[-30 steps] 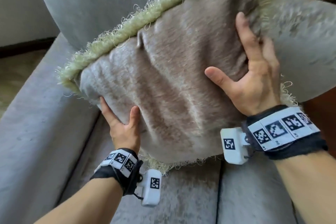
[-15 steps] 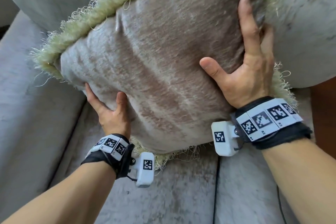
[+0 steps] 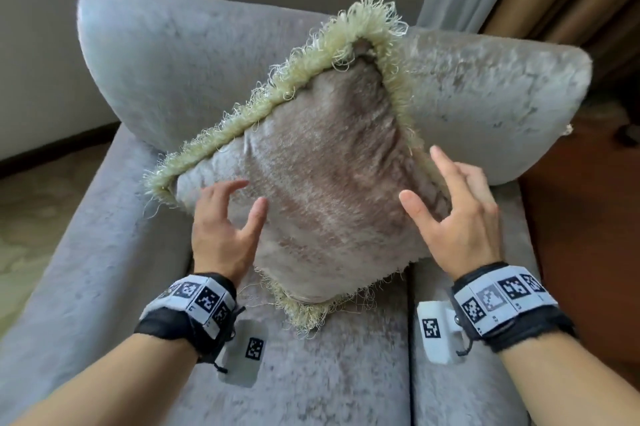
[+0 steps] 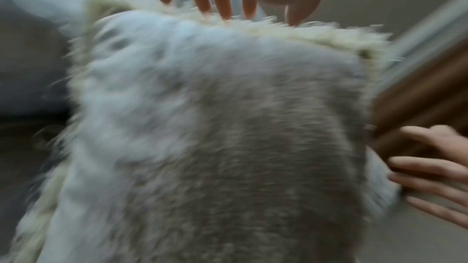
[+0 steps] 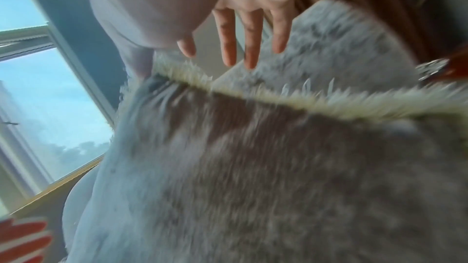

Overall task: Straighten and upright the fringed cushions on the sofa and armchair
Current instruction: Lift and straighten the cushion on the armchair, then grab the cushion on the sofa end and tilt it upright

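Cushion leans on sofa; left hand and right hand slack, gripping nothing.

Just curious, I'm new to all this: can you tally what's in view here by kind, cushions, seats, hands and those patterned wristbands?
Fringed cushion: 1
Grey armchair: 1
Hands: 2, left hand and right hand, both open, neither gripping the cushion
Marker wristbands: 2, left wristband and right wristband
Total: 6

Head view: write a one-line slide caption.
Open left hand and right hand flank a fringed cushion propped corner-up on a grey armchair.
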